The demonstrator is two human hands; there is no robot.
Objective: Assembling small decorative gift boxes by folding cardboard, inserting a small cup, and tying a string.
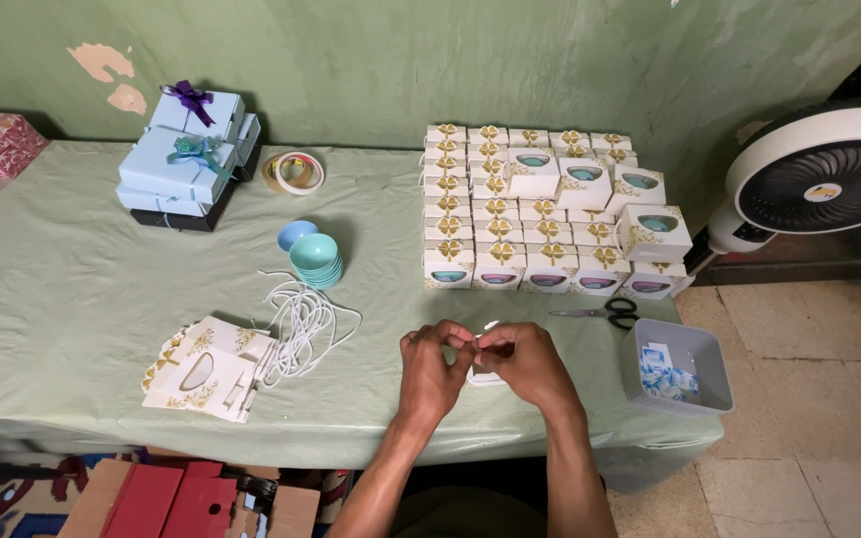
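Observation:
My left hand (433,367) and my right hand (523,361) meet over the front of the green-covered table (72,299), fingertips pinched together on a thin white cord (485,331). A loop of the same cord shows beneath my hands. A loose pile of white cord (303,321) lies to the left, beside a stack of flat, unfolded white boxes with gold print (209,369). Behind my hands stand many assembled small white boxes with gold bows (530,214), stacked in rows.
Black-handled scissors (598,313) lie right of my hands. A grey tray (678,367) with small blue-white items sits at the table's right corner. Stacked teal bowls (313,257), tape rolls (294,171), blue gift boxes (186,154) farther back. A white fan (817,179) stands at right.

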